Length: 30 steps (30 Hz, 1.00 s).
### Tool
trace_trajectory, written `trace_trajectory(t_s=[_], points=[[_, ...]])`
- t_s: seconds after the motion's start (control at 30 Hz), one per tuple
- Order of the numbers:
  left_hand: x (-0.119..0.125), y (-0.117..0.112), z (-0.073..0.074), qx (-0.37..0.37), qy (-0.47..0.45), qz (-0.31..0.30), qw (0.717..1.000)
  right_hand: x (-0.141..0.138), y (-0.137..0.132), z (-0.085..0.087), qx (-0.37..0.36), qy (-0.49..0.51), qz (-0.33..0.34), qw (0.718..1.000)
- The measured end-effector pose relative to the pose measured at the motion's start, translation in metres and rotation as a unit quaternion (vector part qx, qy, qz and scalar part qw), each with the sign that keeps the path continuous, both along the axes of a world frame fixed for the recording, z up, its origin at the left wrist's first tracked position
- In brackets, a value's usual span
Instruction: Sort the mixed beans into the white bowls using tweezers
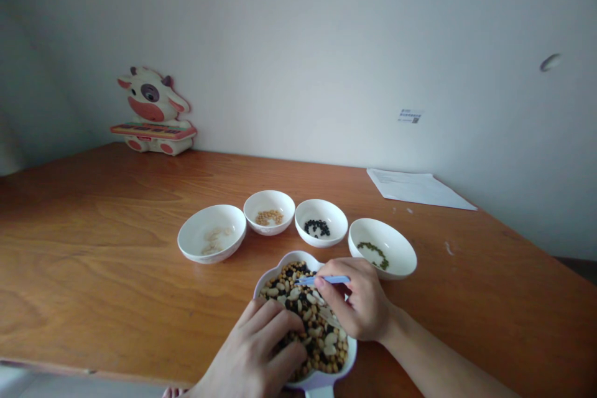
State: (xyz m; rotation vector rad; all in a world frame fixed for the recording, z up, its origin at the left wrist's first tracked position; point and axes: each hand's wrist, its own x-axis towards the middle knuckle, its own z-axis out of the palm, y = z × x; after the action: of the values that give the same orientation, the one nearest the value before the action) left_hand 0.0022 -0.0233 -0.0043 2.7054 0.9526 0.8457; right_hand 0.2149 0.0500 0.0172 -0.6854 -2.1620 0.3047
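Note:
A white and lilac tray (351, 354) with a scalloped rim and a short handle holds mixed beans and peanuts (319, 326): yellow, black and pale ones. My right hand (357, 301) pinches light blue tweezers (326, 280), whose tips point left, just over the beans near the tray's far side. Across the tray's left edge lies my left hand (261, 348), its bent fingers apart and touching the beans, with no held thing visible. Behind the tray stand white bowls with pale flat pieces (217, 240), yellow beans (269, 217), black beans (317, 227) and green beans (374, 254).
A cow-shaped toy keyboard (153, 115) stands at the back left against the wall. White paper sheets (415, 186) lie at the back right of the brown wooden table (116, 261). The table's front edge shows at lower left.

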Motion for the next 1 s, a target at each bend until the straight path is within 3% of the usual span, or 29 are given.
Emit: trace_trajectory(t_s=[1.0], points=[[0.0014, 0.0000, 0.0005, 0.011, -0.013, -0.005, 1.000, -0.0012, -0.0004, 0.0001, 0.000, 0.000, -0.013, 1.000]])
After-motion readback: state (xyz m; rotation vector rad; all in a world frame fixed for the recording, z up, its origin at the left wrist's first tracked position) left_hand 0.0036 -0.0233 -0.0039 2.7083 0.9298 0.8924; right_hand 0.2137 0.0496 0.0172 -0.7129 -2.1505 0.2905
